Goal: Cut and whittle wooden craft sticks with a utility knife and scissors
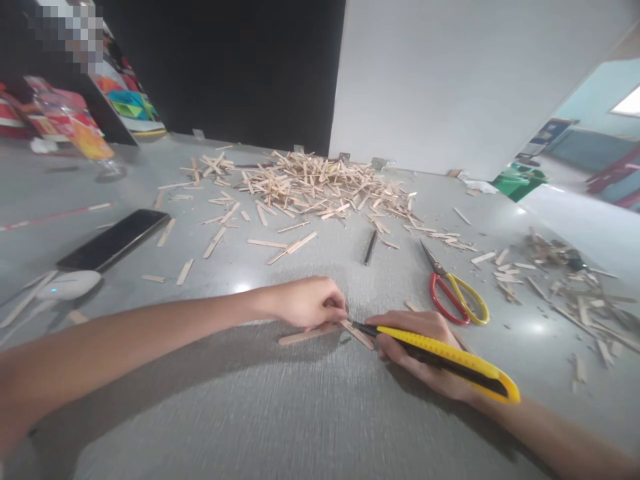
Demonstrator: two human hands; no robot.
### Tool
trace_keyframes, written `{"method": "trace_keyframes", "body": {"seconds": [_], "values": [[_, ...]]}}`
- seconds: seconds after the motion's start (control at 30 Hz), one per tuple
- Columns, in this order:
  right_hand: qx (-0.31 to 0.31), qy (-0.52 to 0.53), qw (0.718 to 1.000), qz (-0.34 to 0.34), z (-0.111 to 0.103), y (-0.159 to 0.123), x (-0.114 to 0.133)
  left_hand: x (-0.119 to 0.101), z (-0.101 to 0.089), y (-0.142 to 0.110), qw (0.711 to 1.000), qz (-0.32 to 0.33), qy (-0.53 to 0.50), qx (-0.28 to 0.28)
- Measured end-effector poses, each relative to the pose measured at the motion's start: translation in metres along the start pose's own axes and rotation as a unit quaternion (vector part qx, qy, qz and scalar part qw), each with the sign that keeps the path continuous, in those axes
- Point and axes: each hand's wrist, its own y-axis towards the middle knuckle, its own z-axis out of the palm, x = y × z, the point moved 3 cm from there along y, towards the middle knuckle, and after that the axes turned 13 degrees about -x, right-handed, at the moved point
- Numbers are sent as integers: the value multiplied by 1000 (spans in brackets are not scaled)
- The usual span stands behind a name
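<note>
Cutter (450,353) sits in right hand (430,324), bottle label (83,130) blurred.

The yellow-and-black cutter (450,353) slants, blade end at a pale wooden stick (361,337).

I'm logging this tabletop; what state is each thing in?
Left hand: pinching wooden stick
Right hand: gripping yellow cutter
Yellow cutter: held, tip at the stick
Scissors: lying, blades closed
Phone: flat, screen dark
White device: blue light lit
Bottle: standing, cap unclear
Stick pile: loose, heaped
</note>
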Motion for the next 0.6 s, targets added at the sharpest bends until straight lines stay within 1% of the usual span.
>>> {"method": "trace_keyframes", "body": {"seconds": [0.1, 0.2, 0.33, 0.47, 0.6], "values": [[0, -3, 1000, 3, 0, 0, 0, 1, 0, 0, 1000, 4, 5, -1], [25, 1, 1000, 7, 1, -2, -3, 1, 0, 0, 1000, 6, 10, -4], [40, -9, 999, 16, 0, -2, -4, 1, 1, 1, 1000, 7, 13, -8], [76, -5, 997, 2, 0, 4, 4, 0, 1, 1, 1000, 11, 14, -10], [63, 44, 997, 2, 1, 11, 12, 1, 0, 1, 1000, 11, 13, -8]]}}
